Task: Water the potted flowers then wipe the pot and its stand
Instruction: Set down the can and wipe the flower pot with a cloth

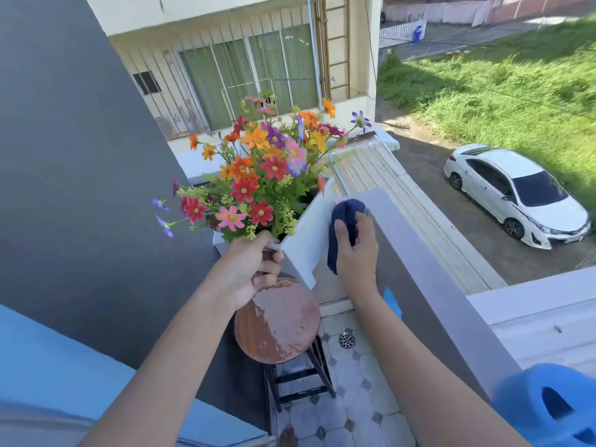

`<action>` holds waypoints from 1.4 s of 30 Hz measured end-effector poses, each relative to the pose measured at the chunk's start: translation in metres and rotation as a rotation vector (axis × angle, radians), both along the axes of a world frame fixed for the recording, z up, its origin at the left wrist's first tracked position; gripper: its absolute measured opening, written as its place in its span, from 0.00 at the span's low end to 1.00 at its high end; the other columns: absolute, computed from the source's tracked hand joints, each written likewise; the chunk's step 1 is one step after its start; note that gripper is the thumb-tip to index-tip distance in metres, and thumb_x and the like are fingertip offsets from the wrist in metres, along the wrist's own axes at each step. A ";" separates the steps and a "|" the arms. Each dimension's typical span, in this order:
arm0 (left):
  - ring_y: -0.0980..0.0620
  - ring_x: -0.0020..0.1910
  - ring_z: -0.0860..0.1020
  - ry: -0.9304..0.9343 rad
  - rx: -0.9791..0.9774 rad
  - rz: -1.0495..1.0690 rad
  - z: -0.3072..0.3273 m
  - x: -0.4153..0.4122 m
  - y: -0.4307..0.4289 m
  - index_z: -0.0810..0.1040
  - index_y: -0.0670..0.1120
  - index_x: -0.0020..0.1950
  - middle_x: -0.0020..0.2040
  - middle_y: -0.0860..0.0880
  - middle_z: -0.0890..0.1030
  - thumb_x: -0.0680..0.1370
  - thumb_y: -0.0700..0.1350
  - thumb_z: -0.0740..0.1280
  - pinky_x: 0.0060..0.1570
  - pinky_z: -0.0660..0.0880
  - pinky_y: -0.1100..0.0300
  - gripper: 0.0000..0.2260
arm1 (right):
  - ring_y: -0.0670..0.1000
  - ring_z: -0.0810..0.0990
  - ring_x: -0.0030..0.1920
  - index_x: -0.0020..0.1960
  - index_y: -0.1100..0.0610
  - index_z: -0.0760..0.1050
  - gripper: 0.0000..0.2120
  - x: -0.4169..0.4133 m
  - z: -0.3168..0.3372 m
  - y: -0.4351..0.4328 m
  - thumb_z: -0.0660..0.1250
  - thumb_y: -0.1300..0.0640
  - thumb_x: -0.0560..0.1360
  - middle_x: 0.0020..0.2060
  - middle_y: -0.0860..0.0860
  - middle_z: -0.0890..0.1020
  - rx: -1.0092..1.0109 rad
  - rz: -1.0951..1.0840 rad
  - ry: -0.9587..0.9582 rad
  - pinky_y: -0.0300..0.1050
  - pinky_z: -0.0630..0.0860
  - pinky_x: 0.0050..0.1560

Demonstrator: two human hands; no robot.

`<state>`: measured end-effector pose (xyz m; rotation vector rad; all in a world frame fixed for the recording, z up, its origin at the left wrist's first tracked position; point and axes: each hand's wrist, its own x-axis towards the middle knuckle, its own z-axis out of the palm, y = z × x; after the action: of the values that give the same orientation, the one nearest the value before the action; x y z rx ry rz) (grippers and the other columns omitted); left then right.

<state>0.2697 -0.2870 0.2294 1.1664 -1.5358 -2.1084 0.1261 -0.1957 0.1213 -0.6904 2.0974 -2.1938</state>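
A white car (516, 195) stands parked below the balcony wall (429, 253), beside grass (500, 88); a floor drain (347, 339) lies at the wall's foot.

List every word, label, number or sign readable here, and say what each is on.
None can be read.
White car: its front plate is too small and blurred to read.
White pot, blue cloth and blue watering can: no lettering visible.

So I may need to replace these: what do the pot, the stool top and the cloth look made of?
The pot looks like smooth white plastic or painted metal: flat matte faces, crisp edges; I cannot tell which. The stool top looks like wood with a reddish-brown coat worn off in pale flaked patches. The cloth in the right hand is dark blue soft fabric, bunched and folded.
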 end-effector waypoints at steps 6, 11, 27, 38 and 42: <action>0.57 0.18 0.60 0.042 -0.007 0.074 0.005 -0.012 -0.010 0.67 0.43 0.39 0.28 0.47 0.71 0.82 0.38 0.57 0.18 0.53 0.68 0.11 | 0.43 0.69 0.34 0.47 0.60 0.72 0.05 0.041 -0.008 0.014 0.64 0.65 0.82 0.35 0.50 0.71 0.033 0.299 0.020 0.35 0.65 0.37; 0.57 0.18 0.60 0.034 -0.009 0.069 0.006 -0.014 -0.006 0.69 0.43 0.40 0.29 0.46 0.71 0.81 0.39 0.58 0.18 0.53 0.68 0.09 | 0.44 0.74 0.40 0.52 0.54 0.75 0.04 0.064 0.016 0.020 0.65 0.62 0.82 0.40 0.48 0.75 -0.063 0.317 0.092 0.37 0.69 0.43; 0.55 0.21 0.59 0.000 -0.020 -0.132 0.005 -0.006 0.012 0.68 0.42 0.39 0.29 0.46 0.70 0.82 0.37 0.59 0.17 0.57 0.67 0.11 | 0.46 0.70 0.35 0.46 0.49 0.74 0.08 -0.043 0.060 0.017 0.62 0.50 0.83 0.33 0.42 0.71 -0.078 0.084 -0.160 0.46 0.66 0.39; 0.57 0.20 0.56 -0.042 -0.206 -0.134 0.015 -0.008 -0.027 0.64 0.45 0.35 0.23 0.50 0.66 0.84 0.44 0.57 0.18 0.51 0.71 0.16 | 0.52 0.77 0.31 0.38 0.52 0.76 0.11 -0.045 0.072 0.044 0.65 0.51 0.78 0.28 0.49 0.78 -0.084 0.377 -0.686 0.41 0.72 0.33; 0.55 0.21 0.55 -0.099 -0.371 -0.212 0.016 -0.009 -0.032 0.64 0.44 0.33 0.25 0.46 0.65 0.83 0.41 0.57 0.21 0.51 0.70 0.17 | 0.47 0.78 0.29 0.41 0.50 0.73 0.08 -0.046 0.076 0.041 0.68 0.57 0.78 0.25 0.45 0.79 -0.102 0.355 -0.611 0.42 0.73 0.35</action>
<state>0.2612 -0.3195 0.2456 1.0238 -2.0664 -1.7937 0.0805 -0.1549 0.1971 -0.3015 1.4495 -1.9855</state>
